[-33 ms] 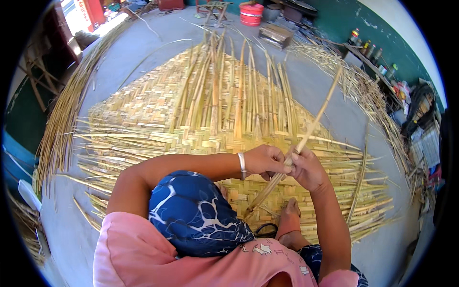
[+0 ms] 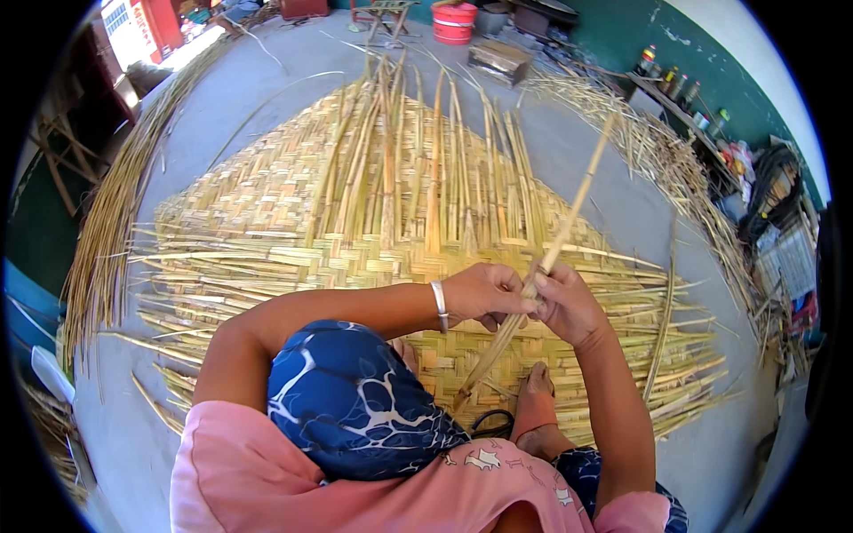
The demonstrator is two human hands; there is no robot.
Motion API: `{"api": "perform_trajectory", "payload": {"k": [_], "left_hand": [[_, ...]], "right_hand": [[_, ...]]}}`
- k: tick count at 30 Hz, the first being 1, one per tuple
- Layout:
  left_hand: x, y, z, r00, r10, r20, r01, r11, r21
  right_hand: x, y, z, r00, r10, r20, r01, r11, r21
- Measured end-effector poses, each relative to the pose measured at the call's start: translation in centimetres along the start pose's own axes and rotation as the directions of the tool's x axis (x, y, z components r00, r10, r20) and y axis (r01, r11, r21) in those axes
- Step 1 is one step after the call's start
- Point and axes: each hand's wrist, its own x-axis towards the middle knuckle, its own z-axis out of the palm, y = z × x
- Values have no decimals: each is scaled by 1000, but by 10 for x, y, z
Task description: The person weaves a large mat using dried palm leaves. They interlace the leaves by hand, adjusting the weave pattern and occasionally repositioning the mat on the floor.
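A long pale split reed point(image 2: 569, 233) slants across in front of me, its far tip up to the right and its wider, split-looking end low near my feet. My left hand point(image 2: 487, 295), with a white bangle at the wrist, pinches it near the middle. Right beside it, my right hand point(image 2: 570, 306) grips the same reed, thumb on top. The two hands nearly touch, and some fingertips are hidden. Beneath them spreads a woven reed mat point(image 2: 275, 160), with several loose strips point(image 2: 388, 178) standing out of the weave toward the far corner.
Unwoven ends point(image 2: 195, 275) fan out on both sides. My sandalled right foot point(image 2: 537, 400) rests on the mat. A reed bundle point(image 2: 111, 231) lies at left, with scraps point(image 2: 657, 151) along the right wall. Farther off are a red bucket point(image 2: 454, 23), a box point(image 2: 499, 60) and a stool point(image 2: 388, 16).
The whole view has shifted slightly, with the scene sitting a little more to the left. Both hands keep their hold on the reed at about the same spot.
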Motion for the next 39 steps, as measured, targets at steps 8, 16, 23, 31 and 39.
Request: {"api": "perform_trajectory", "payload": {"k": [8,16,23,31,39], "left_hand": [[-3,-8,-2,984,2,-179,21,992,124],[3,-22,-8,972,-203,-121,209,977,39],[14,-15,-3,961,-277,-19,277,951,139],[-5,-83,-49,900,-431,-73,425,825,372],[-36,-119,-90,885,-421,-200,463,750,472]], "right_hand": [[14,-19,12,998,-4,-64,-33,819,-572],[54,-50,-28,898,-368,-242,146,767,-625],[43,-67,-84,846,-398,-355,94,767,-635],[0,-80,-142,741,-495,-453,51,715,-698],[1,-59,-197,661,-388,-642,-26,843,-537]]}}
